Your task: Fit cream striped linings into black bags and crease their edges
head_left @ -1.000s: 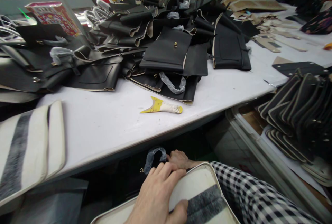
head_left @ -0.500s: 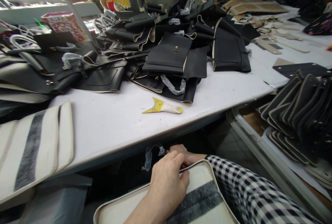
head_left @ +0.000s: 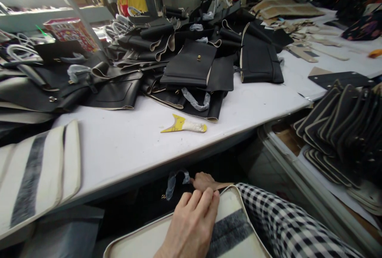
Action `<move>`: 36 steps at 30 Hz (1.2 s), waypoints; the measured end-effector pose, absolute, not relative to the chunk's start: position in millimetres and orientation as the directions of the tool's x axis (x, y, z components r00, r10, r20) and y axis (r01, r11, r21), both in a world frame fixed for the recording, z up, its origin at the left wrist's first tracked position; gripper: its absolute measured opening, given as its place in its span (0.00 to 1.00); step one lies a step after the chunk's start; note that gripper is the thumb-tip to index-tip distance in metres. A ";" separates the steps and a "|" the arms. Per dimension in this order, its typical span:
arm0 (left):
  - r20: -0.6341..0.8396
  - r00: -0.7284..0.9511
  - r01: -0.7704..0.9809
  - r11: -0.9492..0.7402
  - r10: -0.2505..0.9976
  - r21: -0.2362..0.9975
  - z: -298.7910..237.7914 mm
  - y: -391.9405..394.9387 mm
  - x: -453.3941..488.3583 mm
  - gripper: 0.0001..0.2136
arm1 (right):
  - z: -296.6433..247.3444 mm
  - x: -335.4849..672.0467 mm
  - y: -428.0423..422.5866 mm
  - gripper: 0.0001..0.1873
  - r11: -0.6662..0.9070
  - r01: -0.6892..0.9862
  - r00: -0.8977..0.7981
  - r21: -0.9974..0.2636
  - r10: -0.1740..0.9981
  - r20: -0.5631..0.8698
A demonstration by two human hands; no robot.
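Note:
My left hand (head_left: 191,222) lies on a cream panel with a dark grey stripe (head_left: 227,230) below the table edge, its fingers curled over the panel's top rim. My right hand (head_left: 204,181), in a checked sleeve, sits just behind that rim with its fingers closed on a black bag piece with a plastic-wrapped handle (head_left: 174,182). Most of that black piece is hidden in shadow under the table.
A white table (head_left: 125,142) carries a heap of black leather bag parts (head_left: 179,63) and a yellow scraper with a taped handle (head_left: 183,124). Cream striped panels (head_left: 36,174) lie at the left. Stacked black pieces (head_left: 340,126) stand at the right. A person in yellow stands behind.
My left hand has shifted along the panel's top rim and its fingers now curl over the edge. The view has drifted slightly.

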State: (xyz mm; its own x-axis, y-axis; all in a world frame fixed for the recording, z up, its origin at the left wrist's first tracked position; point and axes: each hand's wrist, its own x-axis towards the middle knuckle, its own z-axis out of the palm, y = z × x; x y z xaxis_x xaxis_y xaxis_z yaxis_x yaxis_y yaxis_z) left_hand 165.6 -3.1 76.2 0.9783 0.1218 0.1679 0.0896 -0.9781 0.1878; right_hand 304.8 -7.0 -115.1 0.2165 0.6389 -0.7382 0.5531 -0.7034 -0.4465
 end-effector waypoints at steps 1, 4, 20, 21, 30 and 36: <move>0.157 0.980 0.091 -0.981 0.119 0.172 75.2 -4.0 164.7 0.19 | -115.3 304.9 -6.8 0.19 -0.701 0.565 0.214 -0.435 0.634 -0.743; 0.191 0.975 0.088 -0.986 0.114 0.143 71.4 -7.1 162.6 0.19 | -115.4 305.1 -6.2 0.20 -0.695 0.592 0.213 -0.409 0.624 -0.752; 0.022 0.989 0.147 -0.989 0.148 0.026 82.7 -17.8 176.6 0.18 | -102.7 309.6 -0.3 0.20 -0.689 0.583 0.199 -0.430 0.635 -0.747; -0.014 0.989 0.146 -0.988 0.145 0.045 86.5 -17.2 176.6 0.19 | -95.3 314.7 3.1 0.20 -0.680 0.582 0.186 -0.445 0.644 -0.742; -0.132 0.962 0.268 -0.916 0.239 0.299 101.2 -11.5 174.9 0.12 | 11.6 335.7 14.0 0.39 -0.568 0.513 -0.013 -0.644 0.745 -0.667; -0.018 0.916 0.352 -0.785 0.400 0.510 99.3 -0.3 152.8 0.09 | 35.4 307.7 0.8 0.34 -0.468 0.652 0.009 -0.597 0.792 -0.610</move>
